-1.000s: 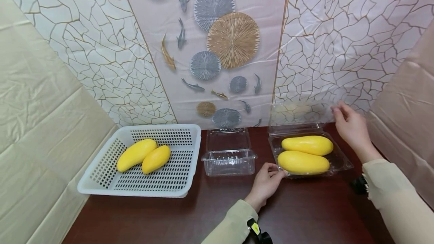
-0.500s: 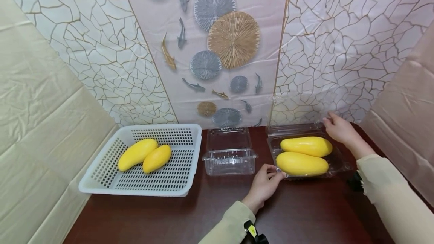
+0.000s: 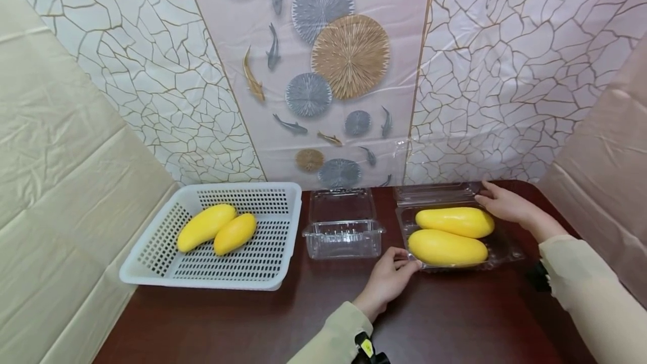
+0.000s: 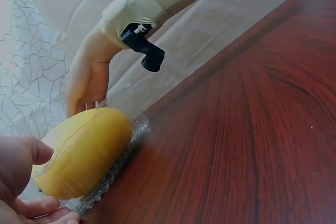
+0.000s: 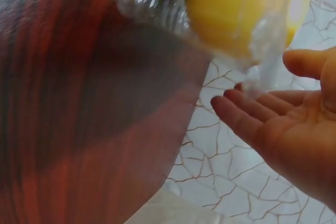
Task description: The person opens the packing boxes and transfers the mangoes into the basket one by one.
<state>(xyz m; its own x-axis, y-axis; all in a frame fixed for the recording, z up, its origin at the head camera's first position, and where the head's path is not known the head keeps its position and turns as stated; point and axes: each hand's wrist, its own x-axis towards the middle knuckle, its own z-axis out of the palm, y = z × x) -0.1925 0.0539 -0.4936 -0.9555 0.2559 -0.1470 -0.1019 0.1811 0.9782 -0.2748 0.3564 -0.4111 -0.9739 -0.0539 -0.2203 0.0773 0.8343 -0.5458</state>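
Two large yellow mangoes (image 3: pixel 447 248) lie side by side in a clear plastic clamshell box (image 3: pixel 505 254) on the right of the table. My left hand (image 3: pixel 386 281) pinches the box's front left corner, thumb above and fingers below, as the left wrist view shows. At the back right of the box is my right hand (image 3: pixel 507 205), beside the hinge and the rear mango (image 3: pixel 455 221). Its fingers look fairly straight in the right wrist view, with thumb and fingers (image 5: pixel 244 114) apart near the clear plastic. The raised lid is hard to make out against the wall.
A second clear clamshell box (image 3: pixel 343 243) stands with its lid up in the middle of the table. To its left, a white perforated basket (image 3: pixel 202 282) holds two smaller mangoes (image 3: pixel 206 227). Patterned cloth (image 3: pixel 328 128) walls the back, and plain cloth the sides.
My right hand has moved left and down from the lid's right side toward the hinge, its fingers straighter. The left hand keeps its pinch, and the box sits slightly further left in view.
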